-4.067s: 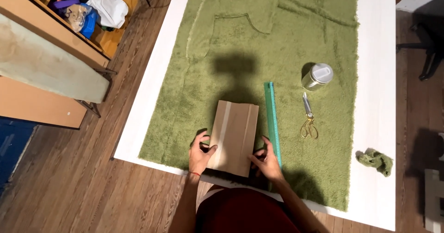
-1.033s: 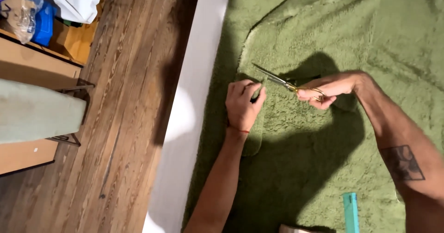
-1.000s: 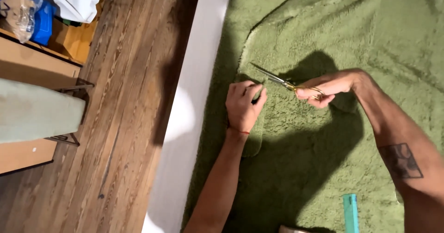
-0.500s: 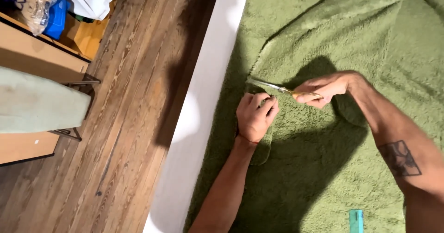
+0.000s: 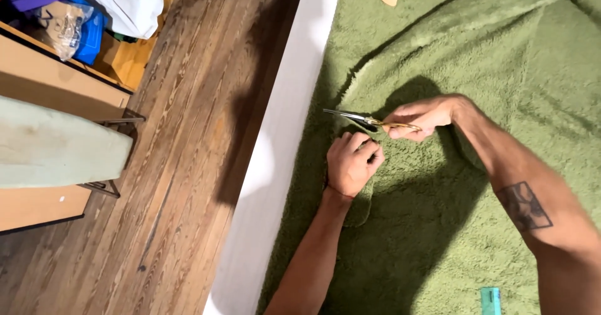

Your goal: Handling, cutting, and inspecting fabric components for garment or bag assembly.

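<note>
At frame centre, our left hand (image 5: 350, 165) pinches the green fleece fabric (image 5: 476, 58) taut so our right hand (image 5: 421, 116), fingers curled through the handles, can steer the scissors (image 5: 360, 118).

Right hand (image 5: 421, 116) grips gold-handled scissors (image 5: 366, 120), blades slightly apart over green fleece fabric (image 5: 438, 227); left hand (image 5: 352, 163) pinches the fabric edge just beside the blades. White table (image 5: 275, 165) underneath.

A pale green ironing board (image 5: 56, 146) juts over the brown plank floor (image 5: 188, 183) at left. Behind it, a wooden shelf (image 5: 62, 77) holds a white cloth bundle (image 5: 125, 5), a blue box (image 5: 91, 33) and a clear plastic bag (image 5: 59, 27)
</note>
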